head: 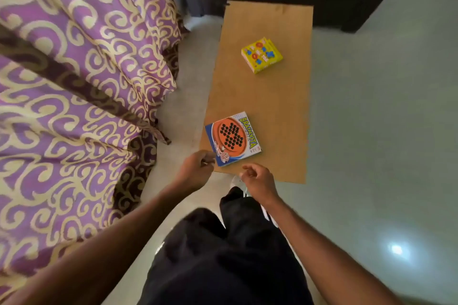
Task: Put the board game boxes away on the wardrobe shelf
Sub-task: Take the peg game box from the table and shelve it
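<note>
The Brainvita box, at the surface's lower-left edge, may be knocked floorward; left hand fingers curled beside its corner, hold indeterminable; right hand loosely curled, empty.

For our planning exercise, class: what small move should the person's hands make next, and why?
Probably grip the blue-and-orange cardboard Brainvita box with both hands and lift it: the left hand is at its near corner, the right hand hovers empty beside it; the yellow square box lies farther off.
</note>
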Tool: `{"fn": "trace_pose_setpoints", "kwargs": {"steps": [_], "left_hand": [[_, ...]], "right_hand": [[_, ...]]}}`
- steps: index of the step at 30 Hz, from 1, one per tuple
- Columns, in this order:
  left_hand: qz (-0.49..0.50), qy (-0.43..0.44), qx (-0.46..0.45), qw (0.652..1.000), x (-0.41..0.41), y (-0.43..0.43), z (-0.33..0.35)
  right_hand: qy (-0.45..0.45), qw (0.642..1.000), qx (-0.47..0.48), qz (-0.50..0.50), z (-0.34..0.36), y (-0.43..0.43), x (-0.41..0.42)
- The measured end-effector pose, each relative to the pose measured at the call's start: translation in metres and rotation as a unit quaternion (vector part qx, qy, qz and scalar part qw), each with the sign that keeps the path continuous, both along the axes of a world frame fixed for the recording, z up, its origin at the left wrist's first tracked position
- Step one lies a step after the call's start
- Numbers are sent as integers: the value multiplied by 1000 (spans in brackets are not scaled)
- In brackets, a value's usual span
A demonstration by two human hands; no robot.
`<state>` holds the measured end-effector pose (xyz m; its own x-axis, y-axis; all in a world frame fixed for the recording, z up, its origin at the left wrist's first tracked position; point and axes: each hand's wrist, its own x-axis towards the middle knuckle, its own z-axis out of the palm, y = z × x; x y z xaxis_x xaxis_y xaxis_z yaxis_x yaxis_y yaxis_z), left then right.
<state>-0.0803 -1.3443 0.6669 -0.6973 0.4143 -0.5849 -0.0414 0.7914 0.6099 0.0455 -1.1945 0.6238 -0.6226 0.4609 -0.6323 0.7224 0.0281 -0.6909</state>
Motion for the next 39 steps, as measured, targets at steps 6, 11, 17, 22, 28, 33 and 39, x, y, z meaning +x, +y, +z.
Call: {"fn": "trace_pose_setpoints", "kwargs": {"steps": [6, 11, 17, 22, 28, 33, 39], "left_hand": [[-139, -23, -97, 985, -92, 54, -51], [-251, -64, -156, 953, -146, 97, -119], [-339, -15, -211, 917, -180, 138, -201], [-333, -61, -237, 911, -195, 152, -239], [-291, -104, -214, 927, -203, 151, -234], [-295, -92, -165, 937, -176, 139, -187], [-342, -101, -94, 929, -93, 114, -103]], "right_hand": [[-105, 991, -64, -52, -67, 15, -60], [-168, 969, -107, -146, -123, 11, -94], [-148, 922, -138, -330, -175, -6, -128], [-120, 888, -118, -428, -208, -16, -138], [-115, 884, -81, -446, -218, -28, -127], [-70, 871, -44, -484, -160, -33, -103], [4, 859, 11, -511, -82, -58, -1]]}}
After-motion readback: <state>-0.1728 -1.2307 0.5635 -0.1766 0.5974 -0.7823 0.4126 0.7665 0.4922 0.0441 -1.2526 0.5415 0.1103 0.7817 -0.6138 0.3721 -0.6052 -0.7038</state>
